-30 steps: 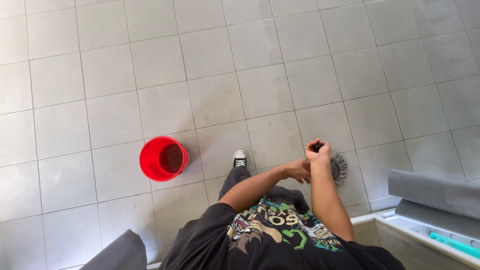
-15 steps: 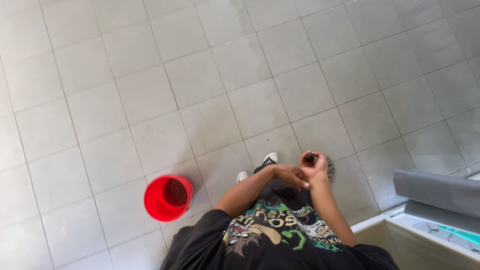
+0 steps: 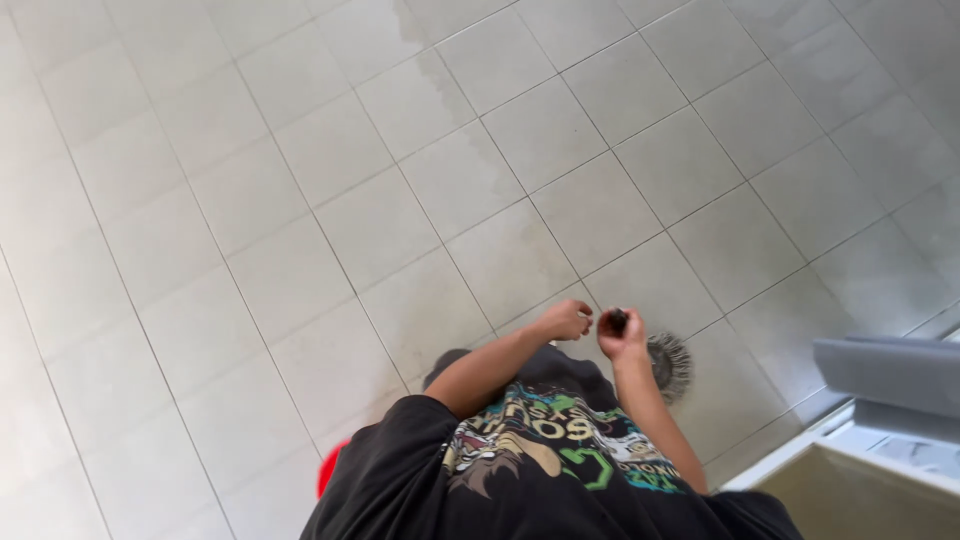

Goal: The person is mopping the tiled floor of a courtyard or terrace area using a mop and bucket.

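Note:
My right hand (image 3: 622,338) is closed around a small dark handle (image 3: 618,321) in front of my chest. Just below and to the right of it hangs a round brush with grey bristles (image 3: 670,364), which seems to belong to that handle. My left hand (image 3: 565,320) is close beside the right one, fingers curled, with a small gap between them; I see nothing in it. My black printed T-shirt (image 3: 540,460) fills the bottom of the view and hides my legs.
The floor is pale grey square tile (image 3: 400,200) with a damp patch near the top. A sliver of a red bucket (image 3: 328,466) shows beside my left side. A grey ledge and a white-rimmed basin (image 3: 880,440) stand at the lower right.
The view has swung, so the red bucket has slid down behind my shirt and my shoe is hidden. My hands stay together at the dark handle; the left now sits slightly apart.

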